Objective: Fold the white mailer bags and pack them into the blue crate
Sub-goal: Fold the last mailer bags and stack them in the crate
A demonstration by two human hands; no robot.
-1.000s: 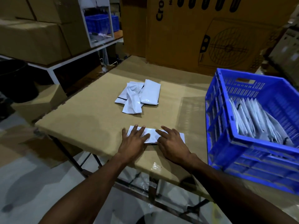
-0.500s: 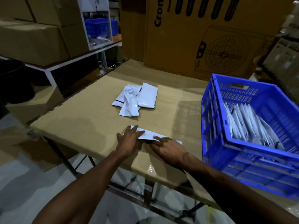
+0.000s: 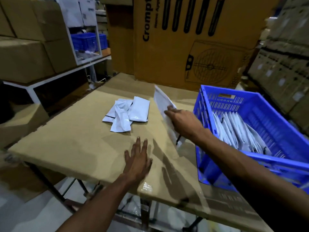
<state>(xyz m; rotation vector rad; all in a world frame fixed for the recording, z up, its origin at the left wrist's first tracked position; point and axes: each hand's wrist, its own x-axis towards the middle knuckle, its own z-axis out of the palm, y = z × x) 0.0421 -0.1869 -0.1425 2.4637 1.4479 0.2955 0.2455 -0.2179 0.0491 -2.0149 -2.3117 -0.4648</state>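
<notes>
Cardboard covered the table (image 3: 70,141), and the right hand (image 3: 184,123) gripped a folded white mailer bag (image 3: 163,104) lifted clear of it, tilted on edge, just beside the blue crate's (image 3: 274,118) near-left wall. The left hand (image 3: 138,162) lay with fingers spread flat near the table's front edge, holding nothing. A loose pile of white mailer bags (image 3: 127,113) sat around the middle of the table, toward its back edge, well apart from both hands. The crate stood at the table's right edge, with a row of folded bags (image 3: 234,131) standing upright inside it. A large printed carton (image 3: 192,41) rose behind the table's back edge.
</notes>
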